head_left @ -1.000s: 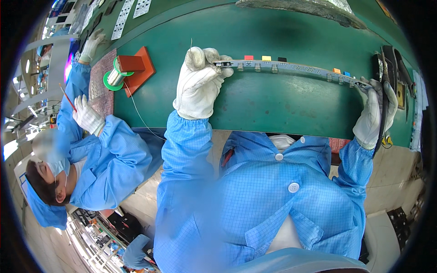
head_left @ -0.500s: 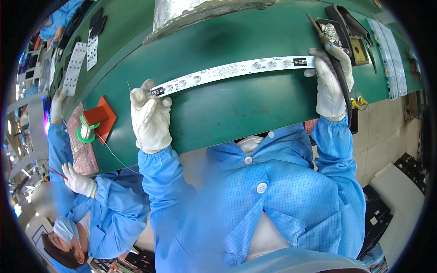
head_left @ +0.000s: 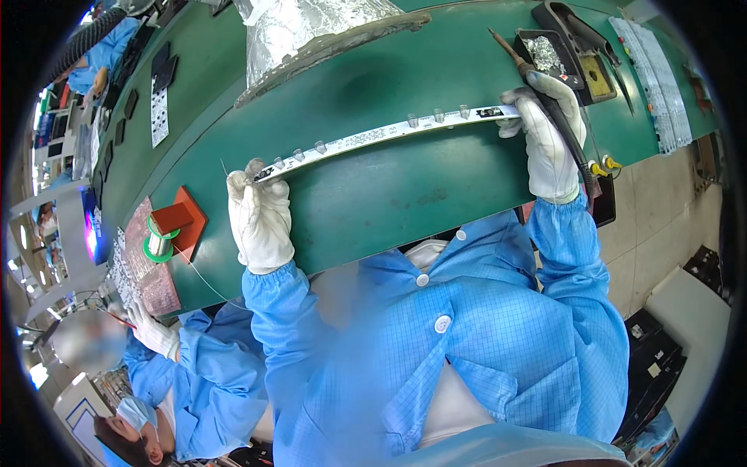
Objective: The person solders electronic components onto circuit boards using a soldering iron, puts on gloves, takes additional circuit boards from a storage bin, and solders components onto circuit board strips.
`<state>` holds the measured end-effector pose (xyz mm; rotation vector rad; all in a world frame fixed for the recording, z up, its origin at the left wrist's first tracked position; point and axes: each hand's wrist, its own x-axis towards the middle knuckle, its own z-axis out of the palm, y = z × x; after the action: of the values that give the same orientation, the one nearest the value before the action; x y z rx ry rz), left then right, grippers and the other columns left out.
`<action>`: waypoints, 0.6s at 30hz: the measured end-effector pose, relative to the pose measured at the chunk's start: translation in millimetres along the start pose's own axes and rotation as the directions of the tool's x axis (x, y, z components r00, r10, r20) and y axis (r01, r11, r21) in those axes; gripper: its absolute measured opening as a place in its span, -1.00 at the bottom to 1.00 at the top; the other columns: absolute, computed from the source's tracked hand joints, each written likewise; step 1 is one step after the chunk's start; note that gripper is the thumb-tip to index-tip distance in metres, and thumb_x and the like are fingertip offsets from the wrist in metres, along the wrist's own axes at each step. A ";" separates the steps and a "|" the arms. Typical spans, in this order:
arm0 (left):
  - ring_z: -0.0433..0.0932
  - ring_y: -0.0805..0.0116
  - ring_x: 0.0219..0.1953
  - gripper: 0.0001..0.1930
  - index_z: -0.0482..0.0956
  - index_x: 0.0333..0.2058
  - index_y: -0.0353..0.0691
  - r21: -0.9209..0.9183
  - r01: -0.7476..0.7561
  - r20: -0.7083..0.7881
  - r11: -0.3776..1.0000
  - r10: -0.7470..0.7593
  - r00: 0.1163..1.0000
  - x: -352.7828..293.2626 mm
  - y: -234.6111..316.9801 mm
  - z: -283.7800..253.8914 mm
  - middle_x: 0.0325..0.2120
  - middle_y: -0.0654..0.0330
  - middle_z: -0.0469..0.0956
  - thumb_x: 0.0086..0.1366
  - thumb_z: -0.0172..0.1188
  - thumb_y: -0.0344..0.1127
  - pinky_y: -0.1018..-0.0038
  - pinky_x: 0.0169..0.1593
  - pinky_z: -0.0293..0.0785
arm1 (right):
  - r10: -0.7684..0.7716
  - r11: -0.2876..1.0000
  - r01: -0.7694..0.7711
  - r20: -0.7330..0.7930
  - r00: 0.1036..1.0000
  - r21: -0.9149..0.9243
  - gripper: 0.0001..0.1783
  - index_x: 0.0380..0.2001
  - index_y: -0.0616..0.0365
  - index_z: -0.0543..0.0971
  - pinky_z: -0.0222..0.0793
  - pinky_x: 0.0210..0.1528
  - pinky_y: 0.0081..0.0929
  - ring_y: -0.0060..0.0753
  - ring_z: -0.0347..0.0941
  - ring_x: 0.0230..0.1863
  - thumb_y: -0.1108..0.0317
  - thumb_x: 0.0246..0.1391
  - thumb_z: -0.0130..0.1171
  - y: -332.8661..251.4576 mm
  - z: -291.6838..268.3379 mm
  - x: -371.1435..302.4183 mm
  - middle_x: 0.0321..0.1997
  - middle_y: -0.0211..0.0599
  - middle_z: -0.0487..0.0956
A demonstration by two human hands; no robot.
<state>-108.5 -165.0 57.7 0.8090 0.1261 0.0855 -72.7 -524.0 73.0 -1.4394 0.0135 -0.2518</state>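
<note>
A long narrow white LED strip board [head_left: 366, 139] spans between my gloved hands above the green bench. Several clear round lenses stand up from its surface, and it has a dark patch near each end. My left hand [head_left: 261, 222] pinches the left end, and a thin wire tip [head_left: 224, 167] sticks up beside its fingers. My right hand [head_left: 551, 152] grips the right end between fingertips. That same hand also carries a soldering iron [head_left: 510, 50], its tip pointing up and left, away from the board; its dark cable runs down along my wrist.
A solder spool [head_left: 159, 243] on an orange-red stand [head_left: 194, 222] sits at left on bubble wrap [head_left: 148, 272]. Ahead hangs a foil-covered hood [head_left: 311, 39]. At right are an iron holder tray [head_left: 595, 78] and stacked white strips [head_left: 654, 86]. A co-worker [head_left: 210, 389] sits at left.
The board has tipped so its lenses show from the side, and its right end has shifted slightly left with my right hand and the iron. The co-worker's white board has moved down.
</note>
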 end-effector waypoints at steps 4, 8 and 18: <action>0.53 0.30 -0.13 -0.85 0.39 -0.28 -0.15 0.008 -0.007 0.017 1.000 0.007 1.000 -4.5 6.3 0.9 -0.14 0.14 0.42 0.27 0.20 -0.44 0.55 -0.13 0.59 | -0.014 1.000 0.014 -0.031 0.999 -0.019 -0.65 0.05 0.27 0.39 0.52 -0.38 -0.53 -0.40 0.55 -0.40 0.49 0.20 0.07 -7.9 7.2 -5.2 -0.24 -0.03 0.60; 0.47 0.30 -0.14 -0.88 0.41 -0.32 -0.14 -0.052 0.015 -0.090 0.999 -0.020 0.996 -9.4 11.4 -8.9 -0.23 0.19 0.42 0.24 0.19 -0.43 0.52 -0.24 0.51 | 0.068 0.992 -0.072 -0.047 0.997 -0.108 -0.70 -0.03 0.29 0.46 0.52 -0.33 -0.51 -0.39 0.55 -0.36 0.51 0.14 0.11 -3.9 18.4 -18.1 -0.28 -0.09 0.59; 0.51 0.38 -0.26 -0.81 0.40 -0.17 -0.21 0.372 -0.409 -0.312 0.833 0.527 0.790 -75.5 161.2 -39.9 -0.24 0.20 0.51 0.24 0.15 -0.47 0.51 -0.22 0.50 | -0.135 0.946 0.100 -0.094 0.986 -0.307 -0.63 0.01 0.25 0.46 0.36 -0.30 -0.61 -0.60 0.40 -0.38 0.35 0.16 0.18 3.6 29.4 -35.1 -0.25 -0.32 0.54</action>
<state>-193.4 -35.0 153.5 1.0954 0.3314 0.7358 -101.6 -488.6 68.4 -1.7315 0.0617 -0.4455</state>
